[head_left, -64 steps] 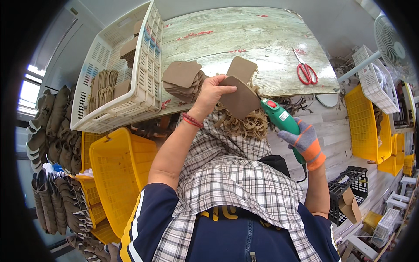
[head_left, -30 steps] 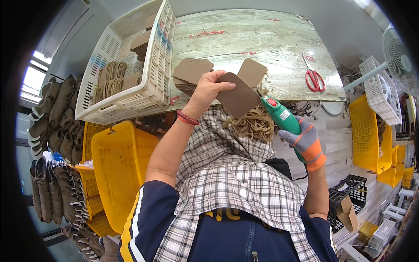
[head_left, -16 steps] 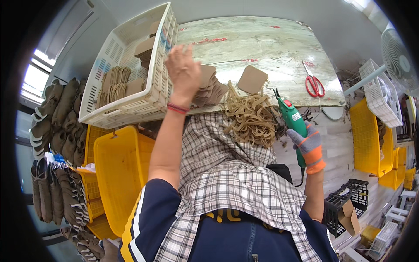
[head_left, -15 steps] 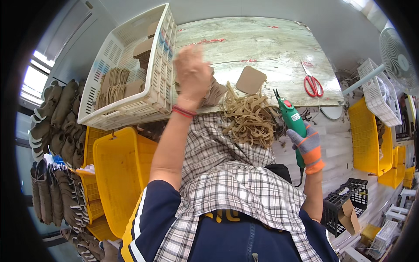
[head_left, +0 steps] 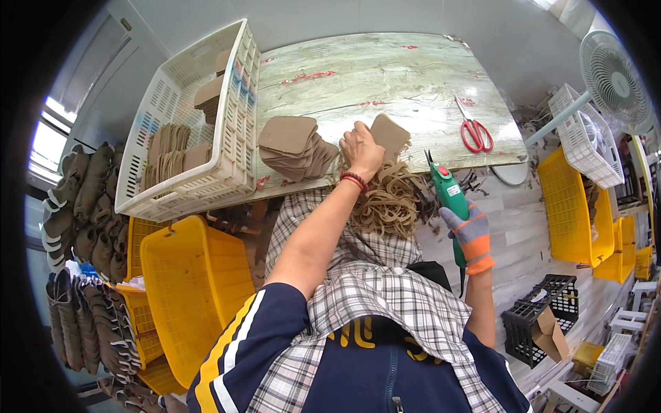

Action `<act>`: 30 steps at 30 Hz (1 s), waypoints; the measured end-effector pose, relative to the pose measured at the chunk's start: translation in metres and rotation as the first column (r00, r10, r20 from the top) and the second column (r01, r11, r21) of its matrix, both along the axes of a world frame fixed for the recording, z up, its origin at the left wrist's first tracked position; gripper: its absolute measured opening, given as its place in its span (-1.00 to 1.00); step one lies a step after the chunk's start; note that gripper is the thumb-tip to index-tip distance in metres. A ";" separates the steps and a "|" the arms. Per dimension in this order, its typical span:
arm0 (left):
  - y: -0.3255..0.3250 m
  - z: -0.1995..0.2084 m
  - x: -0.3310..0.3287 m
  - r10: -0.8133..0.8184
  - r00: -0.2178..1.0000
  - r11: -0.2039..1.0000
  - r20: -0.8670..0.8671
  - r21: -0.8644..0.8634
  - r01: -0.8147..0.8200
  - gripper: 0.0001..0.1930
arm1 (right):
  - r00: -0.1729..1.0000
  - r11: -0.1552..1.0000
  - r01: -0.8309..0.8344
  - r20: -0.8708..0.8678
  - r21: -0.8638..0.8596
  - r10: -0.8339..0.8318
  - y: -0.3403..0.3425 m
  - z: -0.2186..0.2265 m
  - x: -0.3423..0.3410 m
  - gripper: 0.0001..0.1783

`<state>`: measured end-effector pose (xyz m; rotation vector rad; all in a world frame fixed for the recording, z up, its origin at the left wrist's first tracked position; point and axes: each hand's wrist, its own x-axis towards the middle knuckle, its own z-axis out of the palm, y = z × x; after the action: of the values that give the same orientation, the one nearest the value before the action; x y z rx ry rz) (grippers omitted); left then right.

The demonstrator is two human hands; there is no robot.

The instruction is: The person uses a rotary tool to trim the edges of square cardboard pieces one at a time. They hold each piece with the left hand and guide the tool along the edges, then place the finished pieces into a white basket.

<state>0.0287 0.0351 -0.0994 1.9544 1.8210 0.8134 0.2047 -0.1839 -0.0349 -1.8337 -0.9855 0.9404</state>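
My left hand (head_left: pixel 363 149), bare with a red bracelet at the wrist, has its fingers closed on the left edge of a brown square pad with rounded corners (head_left: pixel 391 135). The thumb side is partly hidden. Left of it on the table leans a stack of similar brown pads (head_left: pixel 289 146). Below the hand, curly tan trimmed strips (head_left: pixel 385 206) hang in a heap over the table's front edge. In a grey and orange glove, my right hand (head_left: pixel 469 235) grips green electric scissors (head_left: pixel 449 191), whose narrow blades point up and away, apart from the pad.
Red-handled scissors (head_left: pixel 475 134) lie on the table's right side. A white crate (head_left: pixel 237 138) with brown pads stands at the left. Yellow crates (head_left: pixel 179 275) sit below it, with another yellow crate (head_left: pixel 564 206) and a white fan (head_left: pixel 616 79) at the right.
My left hand has moved right from the pad stack to the single pad, which has shifted slightly. The stack is uncovered. My right hand still holds the electric scissors.
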 end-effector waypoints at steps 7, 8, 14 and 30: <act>-0.022 0.033 0.000 0.145 0.084 0.943 0.986 -0.164 0.288 -0.80 | 1.000 0.996 0.026 -0.006 0.087 -0.025 0.011 0.011 -0.014 -0.50; -0.023 0.035 0.001 0.173 -0.106 0.941 0.979 -0.132 0.310 -0.79 | 1.000 0.994 0.031 -0.002 0.104 -0.031 0.014 0.016 -0.018 -0.50; -0.030 0.059 0.007 0.200 -0.517 0.946 0.832 -0.027 0.323 -0.68 | 0.999 0.992 0.043 0.017 0.122 -0.046 0.024 0.038 -0.035 -0.47; -0.043 0.065 0.025 0.300 -0.658 0.907 0.690 0.007 0.421 -0.63 | 0.999 0.978 0.037 -0.041 0.205 -0.029 0.029 0.048 -0.042 -0.54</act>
<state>0.0535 -0.0078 -0.0348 0.0184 0.1601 1.2559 0.1627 -0.1553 0.0135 -1.6493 -0.9880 0.8181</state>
